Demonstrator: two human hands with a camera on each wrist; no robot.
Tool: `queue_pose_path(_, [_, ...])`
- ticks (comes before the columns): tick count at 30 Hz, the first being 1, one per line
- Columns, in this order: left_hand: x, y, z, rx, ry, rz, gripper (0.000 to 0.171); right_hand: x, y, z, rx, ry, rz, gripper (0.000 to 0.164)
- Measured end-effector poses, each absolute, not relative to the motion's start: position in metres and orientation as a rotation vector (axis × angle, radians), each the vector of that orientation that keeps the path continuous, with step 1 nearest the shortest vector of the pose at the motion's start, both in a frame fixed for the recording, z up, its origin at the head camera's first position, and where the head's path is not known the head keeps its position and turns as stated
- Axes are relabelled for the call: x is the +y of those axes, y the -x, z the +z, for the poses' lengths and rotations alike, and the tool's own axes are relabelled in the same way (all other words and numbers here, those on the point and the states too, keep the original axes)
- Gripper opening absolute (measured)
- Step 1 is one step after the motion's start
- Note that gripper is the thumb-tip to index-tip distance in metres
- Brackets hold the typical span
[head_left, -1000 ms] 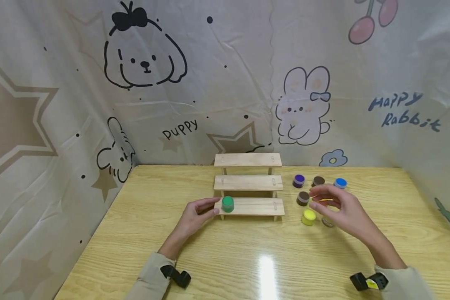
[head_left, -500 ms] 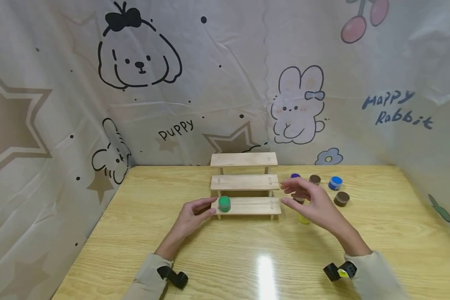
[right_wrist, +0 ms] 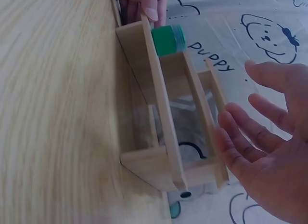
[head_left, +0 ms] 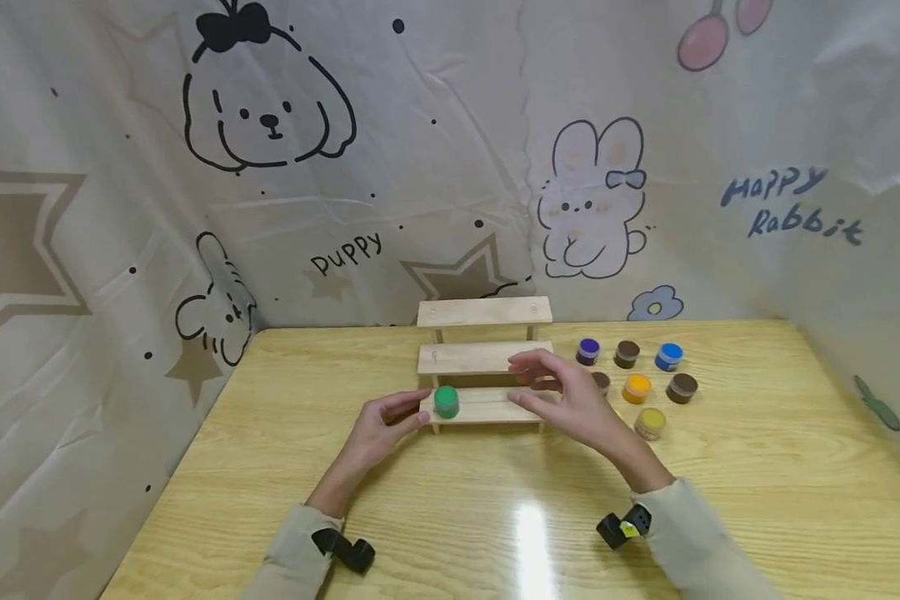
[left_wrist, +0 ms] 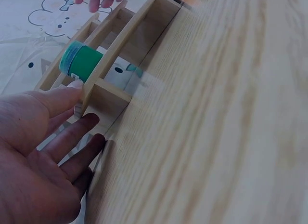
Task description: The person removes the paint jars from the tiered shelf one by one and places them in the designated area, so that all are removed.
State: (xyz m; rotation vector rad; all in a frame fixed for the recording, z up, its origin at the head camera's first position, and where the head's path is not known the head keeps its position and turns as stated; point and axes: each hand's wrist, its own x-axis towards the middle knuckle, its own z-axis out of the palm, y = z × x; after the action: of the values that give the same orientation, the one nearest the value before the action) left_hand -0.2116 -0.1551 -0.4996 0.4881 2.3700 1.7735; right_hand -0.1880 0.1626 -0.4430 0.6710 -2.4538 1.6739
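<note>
A small three-tier wooden display rack point(head_left: 484, 358) stands in the middle of the table. On the left end of its lowest step sits a paint jar with a green lid point(head_left: 446, 402). My left hand point(head_left: 381, 430) holds that end of the step, thumb beside the jar and fingers around the board's edge, as the left wrist view point(left_wrist: 48, 137) shows. Over the right part of the rack hovers my right hand point(head_left: 570, 400), fingers parted and relaxed, nothing between them. In the right wrist view its fingers point(right_wrist: 250, 137) are apart from the green jar point(right_wrist: 167, 40).
Right of the rack stand several paint jars: purple point(head_left: 588, 351), blue point(head_left: 669, 357), orange point(head_left: 636, 387), dark brown point(head_left: 682, 387) and dull yellow point(head_left: 650, 422). My right hand partly hides others. A printed cloth point(head_left: 450, 167) hangs behind the table point(head_left: 285, 500).
My right hand has moved left from above the paint jars to the right part of the rack, uncovering the orange and dull yellow jars. The left hand stays at the step's end.
</note>
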Motion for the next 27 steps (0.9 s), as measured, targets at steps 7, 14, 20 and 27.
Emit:
queue_pose_path(7, [-0.155,0.212,-0.497,2.359,-0.495,1.795,0.04,0.144,0.195,-0.447,-2.456,-0.707,1.695,0.041])
queue_pose_path(14, [-0.155,0.213,-0.497,2.337,-0.498,1.821,0.04,0.12,0.199,-0.452,-2.465,-0.738,1.732,0.034])
queue_pose_path(20, [-0.155,0.214,-0.501,2.339,-0.518,1.823,0.039,0.103,0.203,-0.458,-2.47,-0.77,1.74,0.035])
queue_pose_path(27, [-0.155,0.214,-0.5,2.322,-0.507,1.829,0.039,0.088,0.206,-0.463,-2.54,-0.737,1.756,0.041])
